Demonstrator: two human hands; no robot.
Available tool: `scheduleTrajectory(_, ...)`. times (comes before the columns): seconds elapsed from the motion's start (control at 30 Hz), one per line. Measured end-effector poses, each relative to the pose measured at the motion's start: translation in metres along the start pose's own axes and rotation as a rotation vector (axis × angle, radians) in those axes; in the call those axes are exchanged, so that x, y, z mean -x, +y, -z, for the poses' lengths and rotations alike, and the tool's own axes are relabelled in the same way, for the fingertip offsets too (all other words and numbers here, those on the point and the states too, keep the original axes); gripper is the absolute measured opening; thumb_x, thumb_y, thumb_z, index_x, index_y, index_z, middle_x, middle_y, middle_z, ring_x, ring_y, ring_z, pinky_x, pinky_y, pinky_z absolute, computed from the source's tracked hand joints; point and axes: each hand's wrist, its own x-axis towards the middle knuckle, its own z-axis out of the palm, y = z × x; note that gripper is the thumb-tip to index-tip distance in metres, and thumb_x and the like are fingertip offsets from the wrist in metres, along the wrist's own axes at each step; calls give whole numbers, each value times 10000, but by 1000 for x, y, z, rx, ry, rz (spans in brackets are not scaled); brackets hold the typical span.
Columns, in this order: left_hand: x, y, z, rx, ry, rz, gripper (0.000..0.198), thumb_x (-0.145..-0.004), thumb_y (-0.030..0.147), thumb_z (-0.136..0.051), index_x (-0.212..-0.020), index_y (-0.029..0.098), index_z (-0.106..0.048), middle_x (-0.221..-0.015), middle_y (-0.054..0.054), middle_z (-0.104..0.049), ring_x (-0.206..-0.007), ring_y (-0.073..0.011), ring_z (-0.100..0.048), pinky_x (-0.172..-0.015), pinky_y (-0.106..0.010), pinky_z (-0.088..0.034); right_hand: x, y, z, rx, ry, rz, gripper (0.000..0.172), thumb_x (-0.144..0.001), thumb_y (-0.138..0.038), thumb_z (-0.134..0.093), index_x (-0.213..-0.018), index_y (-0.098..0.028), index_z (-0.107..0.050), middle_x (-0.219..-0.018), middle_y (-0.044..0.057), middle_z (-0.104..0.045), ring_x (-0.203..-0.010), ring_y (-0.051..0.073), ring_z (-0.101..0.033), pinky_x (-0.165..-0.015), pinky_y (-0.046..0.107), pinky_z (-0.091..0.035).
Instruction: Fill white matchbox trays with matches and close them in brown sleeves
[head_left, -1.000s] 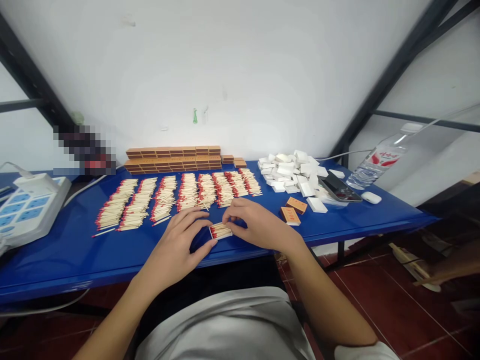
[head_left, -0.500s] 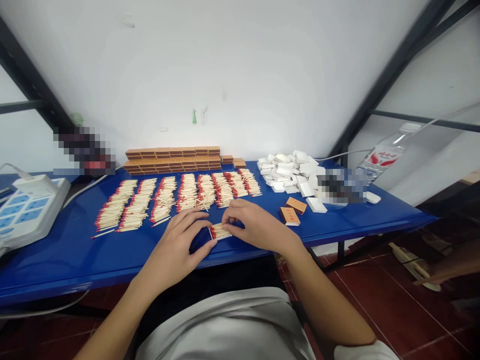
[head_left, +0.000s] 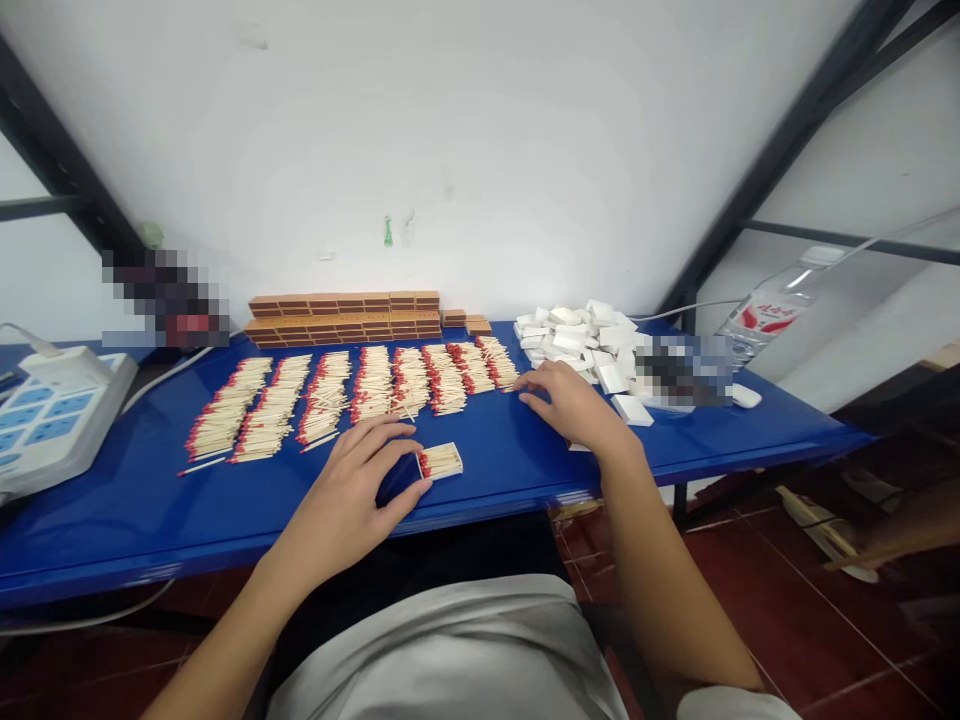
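Note:
My left hand (head_left: 367, 475) steadies a white matchbox tray (head_left: 459, 470) near the table's front edge, thumb and index finger at its left end. Red-tipped matches (head_left: 441, 460) lie side by side in the tray, heads to the left. My right hand (head_left: 566, 400) is over at the rightmost pile of matches (head_left: 496, 362), its fingers slightly curved and apart at the pile's near end. No match shows in its grasp. Several more match piles (head_left: 251, 405) stand in a row behind my left hand. Beneath my right wrist, orange matchboxes are almost wholly hidden.
Stacked orange matchboxes (head_left: 341, 315) line the wall. White trays (head_left: 574, 335) are heaped at the back right, with one tray (head_left: 632, 410) lying nearer. A plastic bottle (head_left: 772, 310) stands at the right, a power strip (head_left: 52, 420) at the left, on the blue table (head_left: 187, 530).
My right hand has left the tray and moved right and back to the last match pile. My left hand and the tray have stayed in place.

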Motion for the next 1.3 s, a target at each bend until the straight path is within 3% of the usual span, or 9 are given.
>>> scheduleTrajectory(0.27, -1, 0, 0, -2, -2, 9, 231, -1055, 425, -639, -1222, 276, -696, -1400, -87, -679, -1403, -303, -572, -1211, -533, -445, -2, 1, -2, -49, -27, -25, 126, -988, -178, -602, -935, -180, -716, -928, 82, -675, -949, 255, -589, -822, 358, -442)
scheduleTrajectory(0.53, 0, 0, 1, -6, -5, 5, 226, -1057, 423, -639, -1214, 271, -695, -1392, -86, -679, -1401, -298, -573, -1211, -522, -441, -2, 6, -4, -47, -23, -47, 145, -1006, -221, -597, -1053, -190, -730, -928, 76, -646, -954, 257, -576, -817, 354, -428)
scheduleTrajectory(0.87, -1, 0, 0, -12, -6, 5, 227, -1055, 412, -643, -1221, 268, -697, -1401, -83, -675, -1399, -294, -574, -1212, -521, -439, -5, 2, -4, -62, -24, -80, 123, -994, -211, -613, -878, -190, -646, -913, 90, -661, -931, 266, -589, -805, 374, -442)
scheduleTrajectory(1.03, -1, 0, 1, -2, -4, 7, 223, -1053, 409, -644, -1216, 268, -702, -1400, -86, -678, -1399, -299, -576, -1206, -524, -447, 2, -33, 5, -166, 36, 66, 120, -1044, -236, -598, -930, -205, -621, -977, 82, -653, -984, 261, -584, -855, 379, -452)
scheduleTrajectory(1.2, -1, 0, 1, -8, -11, 5, 232, -1050, 403, -649, -1229, 265, -699, -1416, -86, -672, -1415, -305, -561, -1215, -530, -440, 15, -93, 7, -292, -153, 247, 122, -1063, -222, -627, -942, -208, -629, -995, 57, -659, -1008, 226, -590, -876, 351, -475)
scheduleTrajectory(1.3, -1, 0, 0, -8, 1, -6, 252, -1046, 405, -658, -1243, 253, -698, -1404, -94, -678, -1410, -310, -568, -1206, -533, -452, 19, -114, 1, -235, -165, 318, 137, -1057, -159, -624, -925, -195, -621, -990, 64, -659, -994, 226, -587, -885, 360, -476)
